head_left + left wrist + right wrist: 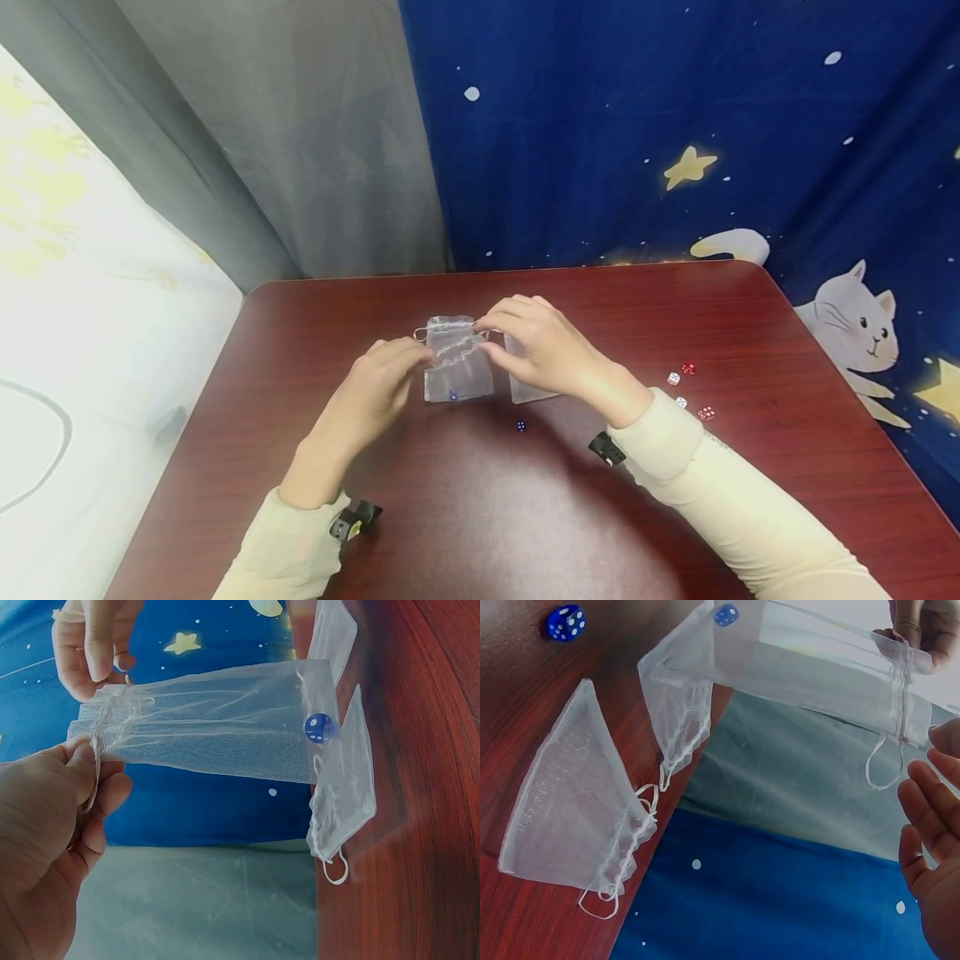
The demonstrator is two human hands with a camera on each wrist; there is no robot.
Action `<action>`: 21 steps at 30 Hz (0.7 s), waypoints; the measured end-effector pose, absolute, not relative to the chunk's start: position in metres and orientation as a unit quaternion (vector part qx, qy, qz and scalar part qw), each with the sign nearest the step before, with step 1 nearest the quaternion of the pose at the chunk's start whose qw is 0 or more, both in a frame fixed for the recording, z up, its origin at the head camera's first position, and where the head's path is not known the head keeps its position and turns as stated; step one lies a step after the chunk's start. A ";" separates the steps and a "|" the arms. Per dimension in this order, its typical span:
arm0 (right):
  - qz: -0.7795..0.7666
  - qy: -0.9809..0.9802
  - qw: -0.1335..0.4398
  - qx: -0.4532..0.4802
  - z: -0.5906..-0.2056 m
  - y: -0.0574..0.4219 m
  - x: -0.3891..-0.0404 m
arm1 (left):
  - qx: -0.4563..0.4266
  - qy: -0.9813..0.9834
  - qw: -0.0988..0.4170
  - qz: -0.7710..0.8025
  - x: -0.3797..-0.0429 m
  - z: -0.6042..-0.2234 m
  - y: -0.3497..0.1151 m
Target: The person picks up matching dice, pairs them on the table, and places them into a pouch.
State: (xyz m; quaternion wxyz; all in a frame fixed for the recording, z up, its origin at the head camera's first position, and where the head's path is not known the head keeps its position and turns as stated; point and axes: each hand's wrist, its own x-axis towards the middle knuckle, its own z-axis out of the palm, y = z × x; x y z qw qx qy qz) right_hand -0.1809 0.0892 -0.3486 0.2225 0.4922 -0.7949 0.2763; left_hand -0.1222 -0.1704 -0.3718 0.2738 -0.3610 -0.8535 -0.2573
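Note:
A sheer white drawstring bag hangs upright between both hands, with a blue die at its bottom. On one side my left hand pinches its gathered mouth between thumb and fingers. At the opposite edge of the mouth, my right hand pinches the bag, its other fingers spread loosely in the right wrist view. Behind the held bag a second sheer bag lies on the table, partly covered. A third bag lies to its right, partly hidden by the right hand in the head view.
Another blue die lies on the brown table, nearer than the bags. To the right sit two red dice, one farther and one nearer, with two white dice beside them. A curtain hangs behind the table's far edge.

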 end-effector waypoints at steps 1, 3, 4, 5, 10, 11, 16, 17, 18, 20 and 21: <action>0.276 -0.796 0.222 0.491 -0.349 0.090 -0.181 | -0.360 -0.854 0.274 -0.257 -0.122 -0.372 -0.171; 0.275 -0.798 0.219 0.488 -0.350 0.092 -0.181 | -0.359 -0.854 0.277 -0.254 -0.122 -0.372 -0.171; 0.274 -0.800 0.218 0.487 -0.351 0.092 -0.181 | -0.358 -0.854 0.278 -0.253 -0.122 -0.372 -0.172; 0.274 -0.801 0.218 0.486 -0.351 0.093 -0.181 | -0.358 -0.854 0.280 -0.253 -0.122 -0.373 -0.172; 0.276 -0.806 0.215 0.479 -0.354 0.098 -0.181 | -0.358 -0.854 0.283 -0.250 -0.123 -0.374 -0.172; 0.277 -0.806 0.214 0.477 -0.354 0.099 -0.181 | -0.358 -0.854 0.283 -0.250 -0.123 -0.374 -0.171; 0.281 -0.811 0.208 0.470 -0.358 0.104 -0.181 | -0.358 -0.853 0.285 -0.251 -0.123 -0.374 -0.171; 0.281 -0.812 0.207 0.467 -0.360 0.105 -0.181 | -0.359 -0.853 0.285 -0.251 -0.123 -0.374 -0.172; 0.280 -0.814 0.207 0.464 -0.361 0.106 -0.181 | -0.359 -0.852 0.285 -0.251 -0.123 -0.375 -0.172; 0.280 -0.817 0.206 0.460 -0.364 0.109 -0.181 | -0.360 -0.852 0.286 -0.250 -0.123 -0.375 -0.172; 0.279 -0.818 0.205 0.459 -0.365 0.110 -0.181 | -0.361 -0.851 0.287 -0.251 -0.123 -0.375 -0.173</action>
